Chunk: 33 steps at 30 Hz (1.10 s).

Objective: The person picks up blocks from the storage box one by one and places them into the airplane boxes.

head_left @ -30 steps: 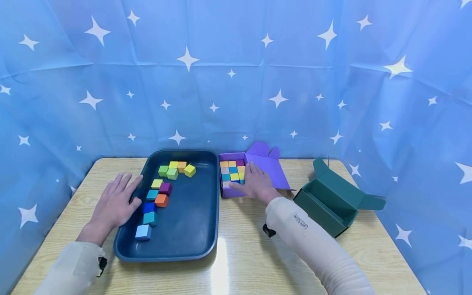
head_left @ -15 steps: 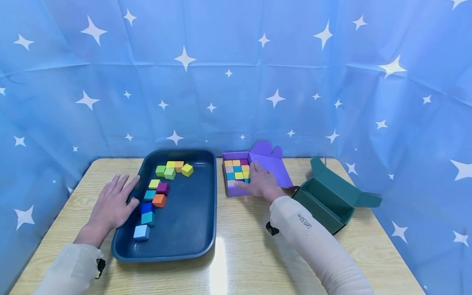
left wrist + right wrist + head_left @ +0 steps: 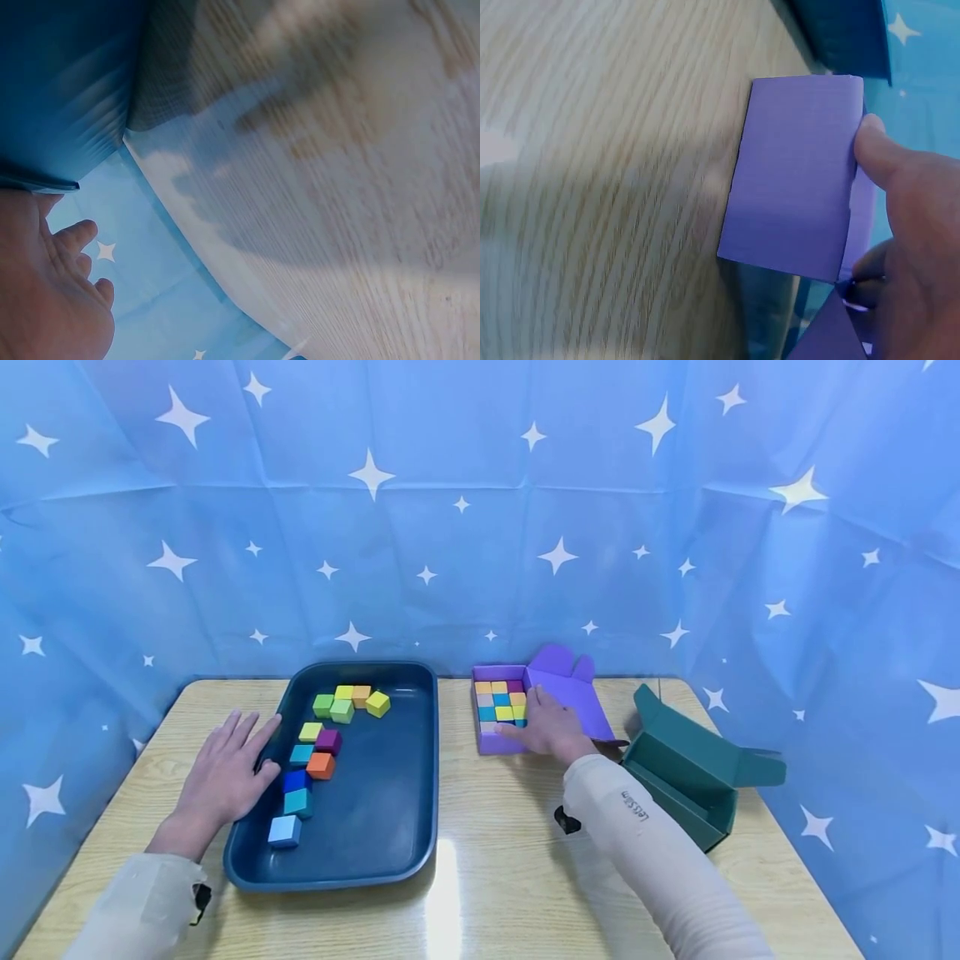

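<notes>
In the head view my right hand (image 3: 551, 724) grips the purple cardboard box (image 3: 497, 743) at its right side. Colored cubes (image 3: 504, 713) sit in rows inside, partly covered by the hand. The box's lid (image 3: 573, 693) lies folded out to the right. Seen from the right wrist, the thumb (image 3: 874, 139) presses the box's front wall at its top edge, with the other fingers curled near the corner. My left hand (image 3: 225, 768) rests with straight fingers along the left rim of a dark blue tray (image 3: 386, 802). Several loose colored cubes (image 3: 321, 766) lie in the tray's left and back parts.
An open dark green box (image 3: 678, 768) stands on the right, close to the purple lid's end. Behind the wooden table (image 3: 495, 877) hangs a blue curtain (image 3: 450, 535) with white stars. A gap of tabletop separates tray and purple box.
My right hand has slid the purple box to the right, widening its gap from the tray. The green box has shifted slightly right. My left hand stays at the tray's rim.
</notes>
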### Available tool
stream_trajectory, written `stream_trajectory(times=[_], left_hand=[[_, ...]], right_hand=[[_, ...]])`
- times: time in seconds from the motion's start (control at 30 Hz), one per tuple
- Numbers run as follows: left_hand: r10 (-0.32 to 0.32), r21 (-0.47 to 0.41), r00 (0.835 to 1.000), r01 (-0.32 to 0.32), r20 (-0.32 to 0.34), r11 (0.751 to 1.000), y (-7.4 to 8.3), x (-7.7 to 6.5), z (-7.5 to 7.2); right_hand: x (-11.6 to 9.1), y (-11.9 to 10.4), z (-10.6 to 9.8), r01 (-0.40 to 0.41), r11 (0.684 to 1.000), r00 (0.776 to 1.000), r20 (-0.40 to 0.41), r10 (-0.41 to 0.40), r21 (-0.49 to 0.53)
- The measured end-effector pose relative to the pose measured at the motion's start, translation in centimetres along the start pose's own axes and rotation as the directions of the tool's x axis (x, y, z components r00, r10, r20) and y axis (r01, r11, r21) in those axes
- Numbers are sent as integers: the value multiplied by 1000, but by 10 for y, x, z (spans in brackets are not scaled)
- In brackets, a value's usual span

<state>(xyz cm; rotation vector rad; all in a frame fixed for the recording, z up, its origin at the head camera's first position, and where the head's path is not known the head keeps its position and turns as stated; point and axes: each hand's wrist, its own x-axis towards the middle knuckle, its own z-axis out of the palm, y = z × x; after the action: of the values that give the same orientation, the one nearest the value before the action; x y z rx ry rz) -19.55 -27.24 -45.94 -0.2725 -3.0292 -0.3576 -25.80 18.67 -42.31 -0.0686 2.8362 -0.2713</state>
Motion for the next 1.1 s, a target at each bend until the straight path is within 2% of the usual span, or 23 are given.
stream_trajectory(times=[0.4,0.7,1.1], left_hand=[[14,42,1000,-13,-12,999,5,-2,-4],[29,101,999,-30,16,994,8,0,-9],[20,114,1000,-22,22,993,11,0,-10]], right_hand=[[2,13,-6,-16,1000,1000,15,15,23],[1,17,-14,-35,999,997,68,34,22],[3,20,-15,-39,999,998,44,40,-28]])
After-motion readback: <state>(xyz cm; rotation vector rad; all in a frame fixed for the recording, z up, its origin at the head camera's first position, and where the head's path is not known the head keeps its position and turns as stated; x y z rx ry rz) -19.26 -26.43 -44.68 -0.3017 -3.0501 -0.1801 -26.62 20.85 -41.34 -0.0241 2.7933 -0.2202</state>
